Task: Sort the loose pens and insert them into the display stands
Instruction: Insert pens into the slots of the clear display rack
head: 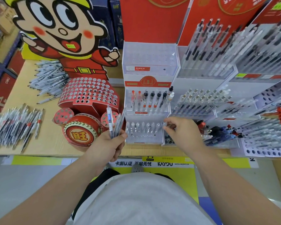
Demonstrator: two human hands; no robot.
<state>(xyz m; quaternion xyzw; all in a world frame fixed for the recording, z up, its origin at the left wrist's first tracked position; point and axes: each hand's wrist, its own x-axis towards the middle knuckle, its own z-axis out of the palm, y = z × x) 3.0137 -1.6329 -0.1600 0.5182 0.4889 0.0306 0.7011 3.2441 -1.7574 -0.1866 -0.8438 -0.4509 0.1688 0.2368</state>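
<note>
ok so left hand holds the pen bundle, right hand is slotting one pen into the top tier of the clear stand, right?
Not the top tier: in the head view the right hand pinches its pen over the bottom tier; the top tier holds no pens. The left hand does hold the pen bundle.

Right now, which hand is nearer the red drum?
Left. The left hand, gripping pens, is just right of the red drum; the right hand, pinching a pen, is farther right at the clear stand.

Two clear red-capped pens [133, 99] and four clear black-capped pens [152, 99] stand in one transparent acrylic stand [150, 62]; two heaps of loose grey pens [15, 124] lie on the table [55, 148].
</note>
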